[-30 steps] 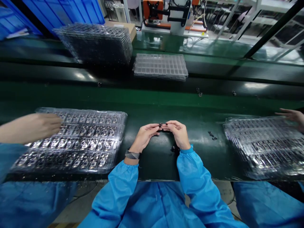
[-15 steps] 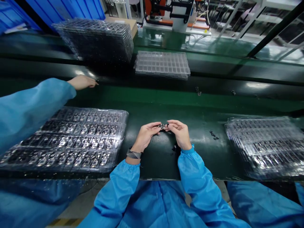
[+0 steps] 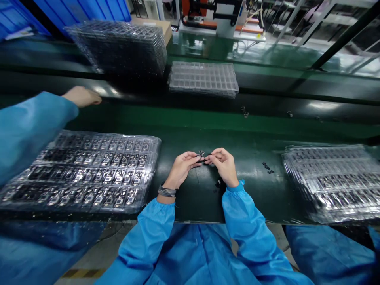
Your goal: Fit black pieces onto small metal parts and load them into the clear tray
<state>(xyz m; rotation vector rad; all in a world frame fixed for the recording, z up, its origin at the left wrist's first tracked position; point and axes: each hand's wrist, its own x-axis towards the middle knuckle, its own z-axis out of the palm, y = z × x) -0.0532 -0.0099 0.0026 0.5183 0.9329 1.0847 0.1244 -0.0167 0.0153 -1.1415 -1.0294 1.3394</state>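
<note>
Because the work happens at the middle of a long dark green counter (image 3: pixel 208 122), the trays seem placed to either side, within easy reach. A stack of clear plastic trays (image 3: pixel 89 170) loaded with small dark circuit modules lies at 9 o'clock, and a second clear stack (image 3: pixel 329 182) lies at 3 o'clock. A taller tray stack (image 3: pixel 118 47) stands at 11 o'clock, with a shallower stack of compartment trays (image 3: pixel 203 79) at 12 o'clock. A co-worker's hand (image 3: pixel 81 96) rests across the counter at 10 o'clock. Open counter runs between the side stacks, ending at the near edge at 6 o'clock. The left hand (image 3: pixel 181 168) and right hand (image 3: pixel 224 166) both pinch a small dark part (image 3: pixel 201 153) at their fingertips, centred above the counter. Loose dark pieces (image 3: pixel 266 168) sit just right of the right hand.
</note>
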